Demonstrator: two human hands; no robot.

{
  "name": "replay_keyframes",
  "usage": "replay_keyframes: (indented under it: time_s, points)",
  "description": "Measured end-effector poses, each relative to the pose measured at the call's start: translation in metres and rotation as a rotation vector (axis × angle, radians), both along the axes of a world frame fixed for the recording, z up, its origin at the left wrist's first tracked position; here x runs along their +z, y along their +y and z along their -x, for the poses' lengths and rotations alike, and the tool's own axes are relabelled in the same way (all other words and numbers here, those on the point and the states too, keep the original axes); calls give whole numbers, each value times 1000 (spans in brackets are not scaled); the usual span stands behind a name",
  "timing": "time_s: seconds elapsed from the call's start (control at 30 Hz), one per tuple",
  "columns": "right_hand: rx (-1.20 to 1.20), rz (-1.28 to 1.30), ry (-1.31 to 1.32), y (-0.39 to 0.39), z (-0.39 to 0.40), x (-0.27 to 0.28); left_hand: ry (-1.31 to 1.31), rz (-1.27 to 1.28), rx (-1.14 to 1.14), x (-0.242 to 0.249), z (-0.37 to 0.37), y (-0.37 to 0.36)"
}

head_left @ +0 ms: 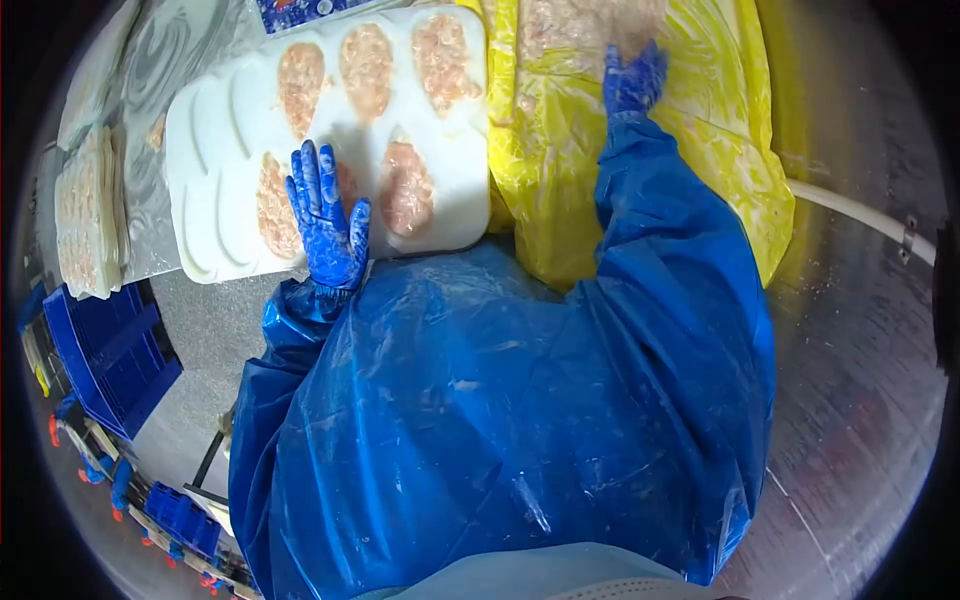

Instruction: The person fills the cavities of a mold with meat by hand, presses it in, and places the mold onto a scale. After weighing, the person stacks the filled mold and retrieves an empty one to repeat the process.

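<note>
Head view, looking down: pale pink minced paste [590, 25] heaped in the upper middle of the frame, inside a yellow plastic liner [740, 130]. Judged soft, wet and sticky, light by the handful, shapeless and likely to smear; best scooped from below with cupped fingers rather than pinched. Right hand [633, 78], in a blue glove, pressed into the near edge of that heap, fingers partly buried, so grip could not be told. Left hand [325, 215], gloved alike, lay open and flat with fingers spread on the white mould tray [215, 150] in the upper left, gripping nothing. Six leaf-shaped pockets of the tray already filled with the same paste, one filled pocket [408, 188] just right of the left hand; left-hand pockets empty. Further left, a stack of filled trays [88, 215] at the frame edge. Lower left, blue crates [105, 355]. Blue plastic apron [500, 420] filled the lower middle.
</note>
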State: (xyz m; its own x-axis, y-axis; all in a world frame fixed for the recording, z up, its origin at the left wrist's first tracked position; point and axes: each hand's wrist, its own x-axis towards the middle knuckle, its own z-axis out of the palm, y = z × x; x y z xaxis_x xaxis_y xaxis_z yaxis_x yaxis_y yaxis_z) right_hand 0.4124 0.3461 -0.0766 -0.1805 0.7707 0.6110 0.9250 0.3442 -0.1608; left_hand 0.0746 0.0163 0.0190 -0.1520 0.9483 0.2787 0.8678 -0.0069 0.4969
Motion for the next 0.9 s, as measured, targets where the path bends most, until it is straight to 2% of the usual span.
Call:
replay_keyframes:
  time_s: [0.07, 0.1, 0.13, 0.2, 0.23, 0.27, 0.33, 0.37, 0.5, 0.57, 0.7, 0.77, 0.83, 0.9]
  points:
    - [-178, 311, 180, -12, 3, -3, -29, 36, 29, -4, 6, -9]
    - [-103, 255, 119, -17, 10, -17, -50, 33, 28, -7, 8, -10]
    - [-102, 253, 107, -29, 22, -3, -62, 33, 30, -9, 9, -10]
    - [450, 512, 404, -60, 42, 24, -71, 25, 1, -10, 14, -9]
    - [449, 604, 762, -68, 51, 21, -63, 13, 4, -8, 18, -9]
    - [453, 609, 766, -70, 46, 27, -59, 17, 8, -5, 22, -11]
    - [185, 320, 154, -62, 15, 46, -60, 24, 21, 5, 29, -12]
    - [58, 469, 95, -66, 4, 46, -67, 19, 30, 6, 33, -15]
    - [174, 612, 81, -57, 19, 32, -49, 11, 45, 0, 45, -23]
    - [396, 604, 169, -51, 48, 22, -70, 9, 6, 9, 50, -25]
    - [409, 524, 138, -50, 84, 19, -92, -36, -8, 14, 70, -33]
    - [235, 1086, 641, -62, 97, 49, -106, -34, 19, 12, 82, -41]
    - [426, 1136, 989, -66, 71, 27, -120, -32, 51, 11, 95, -50]
    - [464, 1124, 1111, -71, 62, 26, -113, -51, 92, 8, 114, -57]
